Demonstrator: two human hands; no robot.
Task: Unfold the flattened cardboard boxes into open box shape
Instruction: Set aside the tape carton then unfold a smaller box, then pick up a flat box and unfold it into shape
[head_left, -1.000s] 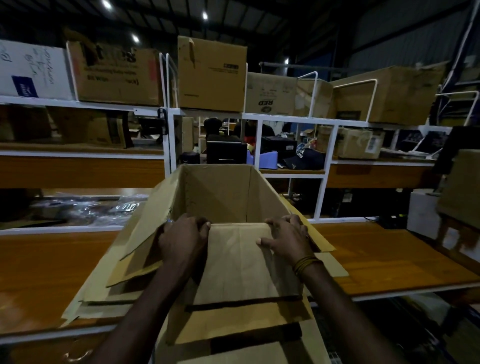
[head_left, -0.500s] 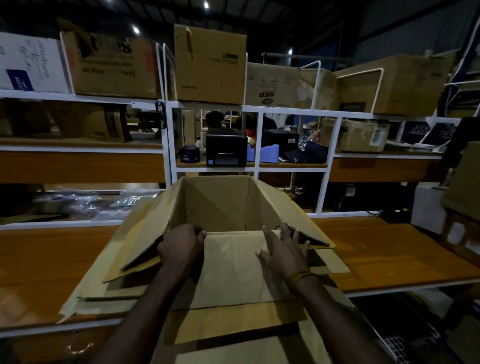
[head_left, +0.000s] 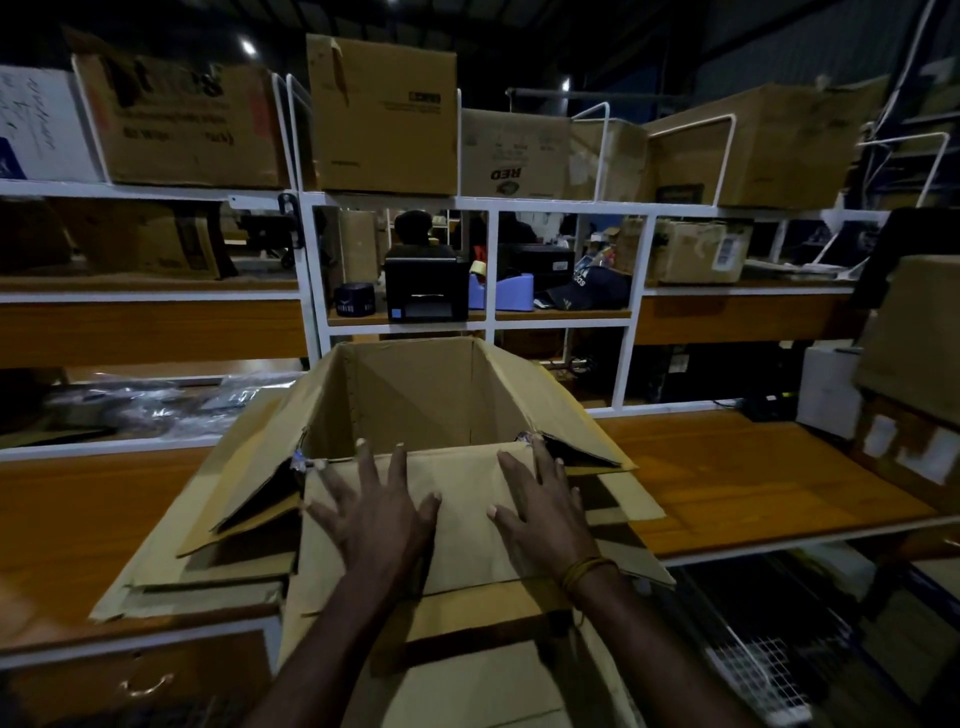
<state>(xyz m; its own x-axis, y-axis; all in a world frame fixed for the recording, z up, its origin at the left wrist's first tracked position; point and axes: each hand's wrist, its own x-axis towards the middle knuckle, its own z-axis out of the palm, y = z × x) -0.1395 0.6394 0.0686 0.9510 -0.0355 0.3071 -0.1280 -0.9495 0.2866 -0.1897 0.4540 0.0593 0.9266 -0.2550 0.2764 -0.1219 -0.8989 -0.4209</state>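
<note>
A brown cardboard box (head_left: 415, 395) stands opened up on the wooden worktable (head_left: 753, 467), its mouth facing me and its side flaps splayed outward. The near flap (head_left: 467, 499) is folded down toward me. My left hand (head_left: 376, 512) lies flat on that flap with fingers spread and straight. My right hand (head_left: 543, 506), with a thread band at the wrist, presses flat on the same flap to the right. Under the box lie several flattened cardboard sheets (head_left: 208, 577), sticking out on the left and right.
White metal shelving (head_left: 306, 270) rises behind the table, loaded with closed cartons (head_left: 382, 114). A black label printer (head_left: 426, 288), a blue tape dispenser (head_left: 501, 293) and a dark cap (head_left: 592, 288) sit on the middle shelf. More cartons (head_left: 914, 353) stand at the right.
Both hands went from curled over the near flap's edge to flat with spread fingers on it. The flap now lies lower, and the box sits lower in view.
</note>
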